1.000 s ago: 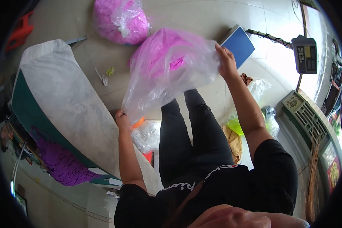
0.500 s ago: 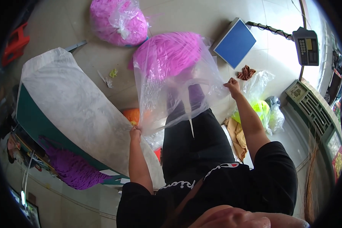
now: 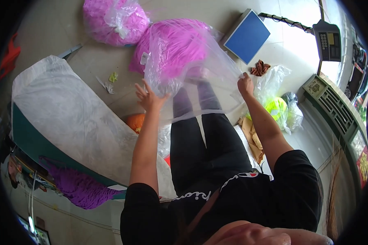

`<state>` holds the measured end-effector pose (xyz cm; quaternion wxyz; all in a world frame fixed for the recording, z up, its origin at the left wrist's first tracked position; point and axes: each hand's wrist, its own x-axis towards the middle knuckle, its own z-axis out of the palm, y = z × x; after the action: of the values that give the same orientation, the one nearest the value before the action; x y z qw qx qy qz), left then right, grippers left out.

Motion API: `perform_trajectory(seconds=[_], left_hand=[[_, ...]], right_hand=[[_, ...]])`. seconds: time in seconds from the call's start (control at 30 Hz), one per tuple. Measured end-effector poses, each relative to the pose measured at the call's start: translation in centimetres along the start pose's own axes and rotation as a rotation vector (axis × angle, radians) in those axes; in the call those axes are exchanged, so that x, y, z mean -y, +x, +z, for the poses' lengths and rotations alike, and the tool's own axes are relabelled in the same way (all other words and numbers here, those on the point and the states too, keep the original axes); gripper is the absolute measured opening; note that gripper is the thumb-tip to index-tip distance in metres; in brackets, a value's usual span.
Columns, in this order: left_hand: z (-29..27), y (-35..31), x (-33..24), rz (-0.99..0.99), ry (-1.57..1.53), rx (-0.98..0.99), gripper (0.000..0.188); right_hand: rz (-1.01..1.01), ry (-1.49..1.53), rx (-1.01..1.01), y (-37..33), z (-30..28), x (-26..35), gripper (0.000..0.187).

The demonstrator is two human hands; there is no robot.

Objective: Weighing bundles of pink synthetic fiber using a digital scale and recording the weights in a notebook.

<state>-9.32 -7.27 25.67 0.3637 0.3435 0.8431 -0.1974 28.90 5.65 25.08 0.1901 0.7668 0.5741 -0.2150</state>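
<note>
A large clear plastic bag (image 3: 216, 87) hangs spread in front of my legs, its wide mouth toward me. Pink strips of material (image 3: 184, 45) bulge at its far end on the floor. My right hand (image 3: 245, 85) is closed on the bag's right edge. Along the left edge, my left hand (image 3: 150, 98) has its fingers spread, with the film beside the thumb. A white tag (image 3: 144, 58) shows at the left of the pink heap. Just beyond lies another knotted clear bag (image 3: 116, 24) full of the same pink material.
A long grey-white table (image 3: 73, 102) runs along my left, purple cloth (image 3: 75, 179) hanging off its near side. At the far right stands a blue-topped platform scale (image 3: 248, 36) with its display (image 3: 328, 41). Brown cloth (image 3: 260, 68) and a bag of neon-yellow material (image 3: 277, 109) lie right.
My left hand has let go of the bag's near left corner and moved forward, fingers opening. The right hand keeps its hold. The whole view has shifted slightly.
</note>
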Motion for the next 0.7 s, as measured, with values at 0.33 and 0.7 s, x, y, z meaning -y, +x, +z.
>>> perform_trajectory(seconds=[0.33,0.7], left_hand=[[7.8,-3.3,15.0,0.035,-0.138,-0.135,0.065],[-9.2,2.9,11.6,-0.122,-2.139,-0.424,0.013]], right_hand=[[-0.118,-0.484,0.321,-3.2,-0.3,0.5,0.059],[-0.628,0.557,-0.673,6.6,-7.7,7.5,0.020]])
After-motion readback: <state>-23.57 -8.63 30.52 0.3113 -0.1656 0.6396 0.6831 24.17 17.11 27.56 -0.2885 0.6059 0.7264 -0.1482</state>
